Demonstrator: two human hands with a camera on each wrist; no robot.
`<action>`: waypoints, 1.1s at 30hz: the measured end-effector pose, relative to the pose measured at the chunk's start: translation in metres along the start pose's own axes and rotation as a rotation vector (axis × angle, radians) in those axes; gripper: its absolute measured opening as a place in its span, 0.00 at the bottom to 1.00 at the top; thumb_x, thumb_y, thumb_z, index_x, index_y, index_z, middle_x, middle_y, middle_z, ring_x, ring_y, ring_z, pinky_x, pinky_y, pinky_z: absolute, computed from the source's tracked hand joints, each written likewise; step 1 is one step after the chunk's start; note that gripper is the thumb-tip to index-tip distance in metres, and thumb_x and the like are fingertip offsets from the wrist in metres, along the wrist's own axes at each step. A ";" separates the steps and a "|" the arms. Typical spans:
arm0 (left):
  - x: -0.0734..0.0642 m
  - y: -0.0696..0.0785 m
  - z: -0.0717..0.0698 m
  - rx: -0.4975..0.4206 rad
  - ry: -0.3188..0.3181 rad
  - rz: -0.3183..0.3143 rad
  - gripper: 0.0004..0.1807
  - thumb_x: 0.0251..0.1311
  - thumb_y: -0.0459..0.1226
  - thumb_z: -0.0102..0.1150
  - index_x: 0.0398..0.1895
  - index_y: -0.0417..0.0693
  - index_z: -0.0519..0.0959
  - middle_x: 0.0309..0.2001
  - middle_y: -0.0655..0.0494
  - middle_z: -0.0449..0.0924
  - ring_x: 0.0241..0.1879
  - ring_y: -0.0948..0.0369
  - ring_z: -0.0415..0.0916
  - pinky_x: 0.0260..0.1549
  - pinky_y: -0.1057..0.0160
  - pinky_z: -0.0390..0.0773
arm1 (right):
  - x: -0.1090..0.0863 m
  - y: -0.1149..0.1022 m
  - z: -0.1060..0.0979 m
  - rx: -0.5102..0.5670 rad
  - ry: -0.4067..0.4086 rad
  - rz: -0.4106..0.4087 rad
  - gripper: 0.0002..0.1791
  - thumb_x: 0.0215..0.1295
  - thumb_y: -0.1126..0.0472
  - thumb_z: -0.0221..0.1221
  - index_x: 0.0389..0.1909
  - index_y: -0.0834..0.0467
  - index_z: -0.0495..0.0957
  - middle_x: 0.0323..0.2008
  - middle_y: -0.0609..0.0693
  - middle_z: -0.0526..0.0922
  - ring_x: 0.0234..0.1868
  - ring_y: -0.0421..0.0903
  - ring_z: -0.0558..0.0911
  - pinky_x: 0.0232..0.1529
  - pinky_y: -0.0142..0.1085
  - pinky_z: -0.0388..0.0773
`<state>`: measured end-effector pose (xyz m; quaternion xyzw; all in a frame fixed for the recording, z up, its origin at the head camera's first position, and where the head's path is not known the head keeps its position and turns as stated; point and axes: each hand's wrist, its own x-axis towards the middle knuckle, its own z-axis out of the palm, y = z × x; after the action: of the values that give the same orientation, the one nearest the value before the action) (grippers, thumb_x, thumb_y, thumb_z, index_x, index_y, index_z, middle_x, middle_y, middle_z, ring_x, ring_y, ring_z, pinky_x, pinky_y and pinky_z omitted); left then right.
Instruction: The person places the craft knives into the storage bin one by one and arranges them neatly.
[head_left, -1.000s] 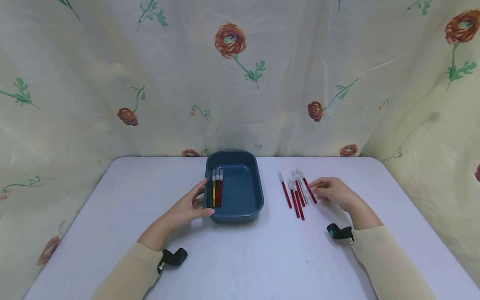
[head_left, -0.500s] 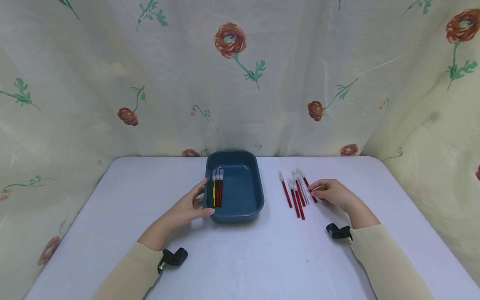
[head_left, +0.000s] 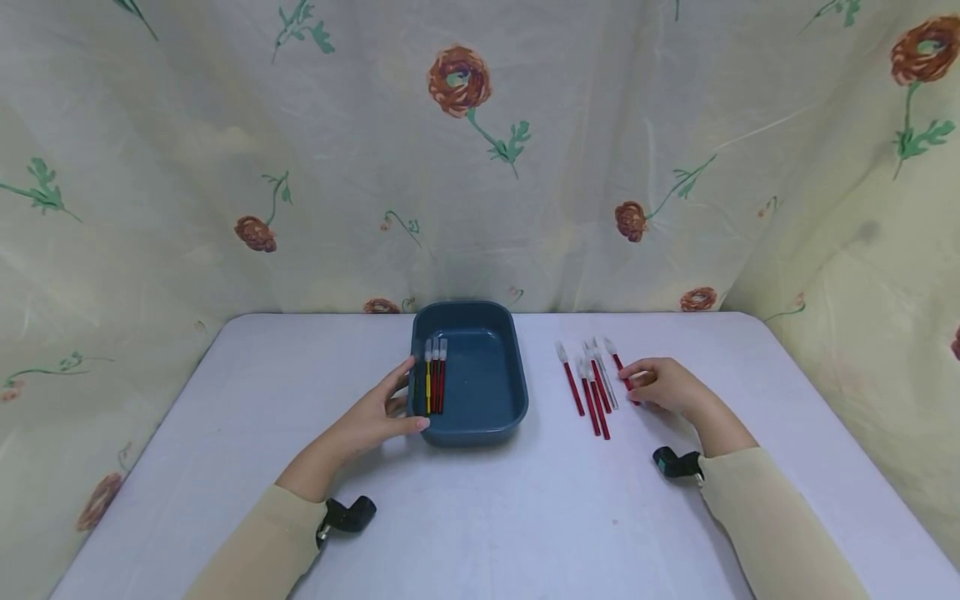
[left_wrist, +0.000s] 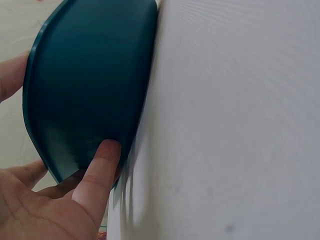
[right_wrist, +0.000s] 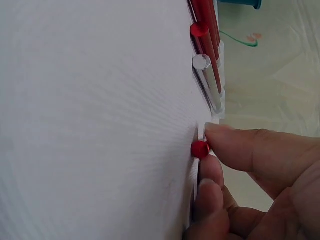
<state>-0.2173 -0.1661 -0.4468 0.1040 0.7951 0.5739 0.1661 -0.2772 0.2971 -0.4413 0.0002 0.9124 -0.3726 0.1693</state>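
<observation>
My left hand (head_left: 375, 415) grips the near left corner of a dark blue rectangular tray (head_left: 516, 367), its thumb at the front rim and fingers against the side wall. In the left wrist view, fingertips press the tray's outer wall (left_wrist: 95, 75). Inside the tray, one yellow and two red craft knives (head_left: 441, 379) with clear caps lie side by side along the left. At the right, my right hand (head_left: 667, 387) pinches a red craft knife (head_left: 618, 364) between thumb and fingers. The right wrist view shows that knife's round red end (right_wrist: 200, 149) close over the table.
Left of my right hand lie several more capped craft knives (head_left: 572, 386), mostly red, and a silver one (head_left: 608, 385). The white table (head_left: 480, 517) meets a flowered curtain (head_left: 337, 208) at the back.
The pinched red craft knife has shifted slightly right, away from the silver one beside it. My left hand and the tray have stayed in place.
</observation>
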 end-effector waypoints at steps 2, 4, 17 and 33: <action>0.000 0.000 0.000 -0.004 -0.002 0.002 0.56 0.59 0.39 0.72 0.82 0.59 0.43 0.79 0.40 0.44 0.74 0.38 0.51 0.68 0.40 0.61 | 0.001 0.001 0.000 -0.023 0.004 -0.003 0.20 0.66 0.67 0.63 0.58 0.63 0.78 0.45 0.60 0.78 0.42 0.52 0.75 0.40 0.38 0.74; 0.000 0.000 0.000 -0.007 -0.003 0.004 0.56 0.59 0.39 0.72 0.82 0.59 0.43 0.79 0.40 0.44 0.74 0.38 0.52 0.68 0.40 0.61 | 0.001 0.001 -0.001 -0.052 0.012 -0.012 0.20 0.65 0.66 0.64 0.58 0.63 0.78 0.45 0.61 0.78 0.43 0.53 0.75 0.41 0.39 0.74; 0.001 -0.003 -0.001 -0.017 -0.007 0.006 0.56 0.59 0.39 0.72 0.82 0.59 0.43 0.79 0.41 0.44 0.74 0.38 0.52 0.67 0.40 0.63 | 0.000 -0.002 -0.002 -0.099 0.042 0.007 0.20 0.64 0.65 0.64 0.57 0.62 0.79 0.44 0.62 0.77 0.41 0.53 0.75 0.38 0.40 0.72; 0.001 -0.004 -0.001 0.003 0.000 0.003 0.56 0.59 0.40 0.72 0.82 0.61 0.43 0.79 0.41 0.45 0.74 0.39 0.54 0.66 0.41 0.64 | -0.008 -0.009 -0.010 0.057 0.021 -0.001 0.25 0.66 0.61 0.63 0.62 0.63 0.75 0.43 0.57 0.83 0.42 0.50 0.78 0.39 0.39 0.74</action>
<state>-0.2189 -0.1681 -0.4503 0.1056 0.7958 0.5729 0.1651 -0.2737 0.2986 -0.4257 0.0085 0.9032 -0.3985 0.1595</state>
